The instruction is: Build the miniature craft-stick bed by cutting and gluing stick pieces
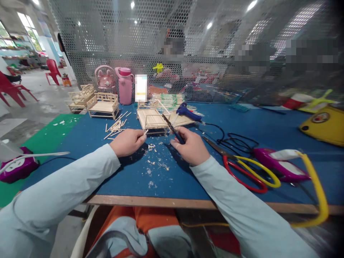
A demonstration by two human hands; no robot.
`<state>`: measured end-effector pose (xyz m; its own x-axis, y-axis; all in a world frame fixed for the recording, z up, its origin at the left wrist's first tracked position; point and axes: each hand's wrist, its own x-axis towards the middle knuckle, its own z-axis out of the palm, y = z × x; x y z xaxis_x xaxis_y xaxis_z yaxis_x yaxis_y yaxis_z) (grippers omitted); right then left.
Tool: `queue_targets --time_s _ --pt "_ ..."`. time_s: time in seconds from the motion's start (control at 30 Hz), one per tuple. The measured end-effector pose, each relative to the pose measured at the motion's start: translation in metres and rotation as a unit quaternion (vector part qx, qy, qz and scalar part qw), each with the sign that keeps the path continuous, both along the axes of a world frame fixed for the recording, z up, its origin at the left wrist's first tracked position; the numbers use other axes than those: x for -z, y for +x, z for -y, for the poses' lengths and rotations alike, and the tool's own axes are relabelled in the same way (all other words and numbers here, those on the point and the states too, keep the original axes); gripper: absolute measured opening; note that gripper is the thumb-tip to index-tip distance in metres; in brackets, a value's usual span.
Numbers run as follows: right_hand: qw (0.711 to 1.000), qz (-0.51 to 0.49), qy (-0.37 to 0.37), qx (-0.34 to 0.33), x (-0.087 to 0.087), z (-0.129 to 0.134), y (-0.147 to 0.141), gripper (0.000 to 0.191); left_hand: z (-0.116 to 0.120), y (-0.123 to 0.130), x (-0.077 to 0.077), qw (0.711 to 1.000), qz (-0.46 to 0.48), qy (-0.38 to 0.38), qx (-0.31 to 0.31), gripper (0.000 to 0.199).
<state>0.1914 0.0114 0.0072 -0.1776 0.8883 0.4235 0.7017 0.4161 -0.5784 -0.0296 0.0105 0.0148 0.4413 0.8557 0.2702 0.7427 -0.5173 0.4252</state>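
Note:
My left hand (128, 142) is closed in a pinch on a short wooden stick (146, 132), by the front left corner of a miniature wooden bench (152, 120). In my right hand (192, 146) is a slim dark tool (176, 133) with a narrow tip; its exact kind is unclear. That tip points up and left at the right side of the bench. Just behind it, a blue glue gun (189, 113) lies on a pale slatted piece (178, 120). Small offcuts (151, 147) are scattered on the blue table between my hands.
Finished small benches (103, 105) stand at the back left, near loose sticks (115, 128) and a pink bottle (125, 86). On the right lie large scissors (243, 170), a black cable (236, 141) and a purple power strip (279, 165). A perforated metal screen (107, 39) closes the back.

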Motion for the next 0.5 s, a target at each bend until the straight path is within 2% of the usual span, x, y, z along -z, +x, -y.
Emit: queue_targets --time_s 0.1,0.2,0.27,0.33,0.5 --pt "0.999 0.034 0.009 0.027 0.001 0.0 -0.001 0.023 -0.003 -0.001 0.005 0.994 -0.101 0.031 0.039 0.035" --pt "0.999 0.029 0.015 0.036 0.002 0.0 -0.003 0.024 -0.002 0.005 0.01 0.983 -0.148 0.059 0.089 0.036" --pt "0.999 0.022 0.015 0.039 0.002 0.0 -0.004 0.025 0.0 0.009 0.012 0.979 -0.165 0.062 0.099 0.036" --pt "0.999 0.019 0.013 0.037 0.002 0.0 -0.004 0.025 0.001 0.01 0.013 0.979 -0.18 0.057 0.077 0.036" --pt "0.999 0.021 0.008 0.037 0.003 0.001 -0.004 0.023 -0.001 0.004 0.009 0.977 -0.205 0.051 -0.035 0.035"
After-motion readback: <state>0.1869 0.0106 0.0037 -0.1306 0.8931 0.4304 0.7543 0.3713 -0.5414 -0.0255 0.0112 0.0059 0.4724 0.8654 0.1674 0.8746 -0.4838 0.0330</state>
